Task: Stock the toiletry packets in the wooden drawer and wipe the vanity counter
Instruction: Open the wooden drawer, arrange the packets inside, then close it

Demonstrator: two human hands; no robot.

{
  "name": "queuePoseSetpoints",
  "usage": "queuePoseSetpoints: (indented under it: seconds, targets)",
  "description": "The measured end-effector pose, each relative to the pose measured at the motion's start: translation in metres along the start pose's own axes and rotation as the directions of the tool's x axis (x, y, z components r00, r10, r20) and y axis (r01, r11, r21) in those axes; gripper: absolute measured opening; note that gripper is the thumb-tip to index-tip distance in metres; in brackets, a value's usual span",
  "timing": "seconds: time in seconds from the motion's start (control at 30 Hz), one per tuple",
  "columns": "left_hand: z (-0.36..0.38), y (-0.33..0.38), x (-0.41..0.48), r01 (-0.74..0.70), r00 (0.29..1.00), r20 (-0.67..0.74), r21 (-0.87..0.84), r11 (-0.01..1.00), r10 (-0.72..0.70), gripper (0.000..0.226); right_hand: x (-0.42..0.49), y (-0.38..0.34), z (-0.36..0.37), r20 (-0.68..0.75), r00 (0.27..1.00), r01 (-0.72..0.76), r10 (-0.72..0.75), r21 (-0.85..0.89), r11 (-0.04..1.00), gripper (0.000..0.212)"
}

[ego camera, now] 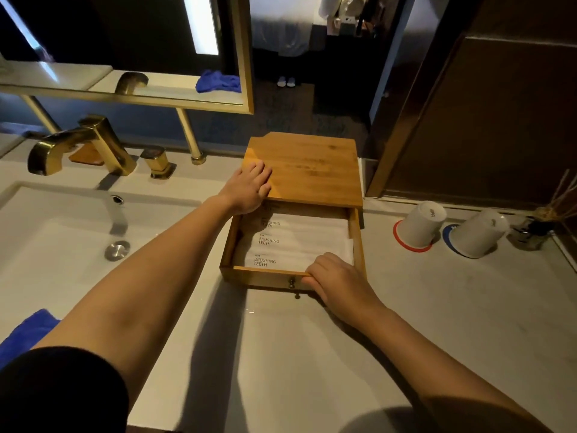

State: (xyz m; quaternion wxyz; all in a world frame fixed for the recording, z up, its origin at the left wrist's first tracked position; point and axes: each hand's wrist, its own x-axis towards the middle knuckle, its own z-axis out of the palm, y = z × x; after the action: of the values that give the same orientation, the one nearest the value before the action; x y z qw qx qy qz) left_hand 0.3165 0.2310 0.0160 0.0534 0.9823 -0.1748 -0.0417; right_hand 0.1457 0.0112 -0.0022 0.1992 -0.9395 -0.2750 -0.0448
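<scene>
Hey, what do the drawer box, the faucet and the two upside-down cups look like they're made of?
Drawer box: likely bamboo or light wood with a smooth satin finish, showing straight grain and honey colour. Faucet: metal with a brushed gold or brass finish and soft reflections. Cups: white and glossy, probably ceramic, though plastic can't be ruled out.

The wooden drawer (pixel 356 242) was honey-brown bamboo. Packets (pixel 290 242) were white with grey lettering. Counter (pixel 437 307) was pale grey. Faucet (pixel 84 145) was brass-gold. Cloth (pixel 25 332) was blue. Cups (pixel 421 221) were white.
</scene>
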Motion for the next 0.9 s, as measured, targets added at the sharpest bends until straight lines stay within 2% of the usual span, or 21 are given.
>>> queuePoseSetpoints:
  seconds: [0.37,0.5,0.63,0.8,0.9]
  targets:
    - [-0.001,-0.003,-0.003,-0.024,0.999,0.033,0.023,0.999,0.023,0.055,0.000,0.010,0.005,-0.001,0.999,0.036,-0.036,-0.007,0.999,0.011]
    - [0.003,-0.003,-0.002,-0.016,0.999,0.044,0.016,1.000,0.015,0.056,-0.002,0.008,0.007,-0.044,0.999,0.020,-0.021,-0.020,1.000,0.009]
    - [0.001,-0.001,-0.003,0.005,0.998,0.060,-0.002,1.000,-0.005,0.056,0.014,0.002,0.011,-0.126,0.990,-0.058,0.056,-0.013,0.998,0.011]
    - [0.001,-0.002,-0.004,0.008,0.998,0.064,-0.007,1.000,-0.008,0.057,0.042,0.014,0.009,-0.136,0.974,-0.179,0.181,0.027,0.983,0.017]
    - [0.001,-0.001,-0.004,0.011,0.998,0.057,-0.009,1.000,-0.011,0.057,0.046,0.010,0.013,-0.261,0.939,-0.232,0.223,-0.004,0.973,0.011]
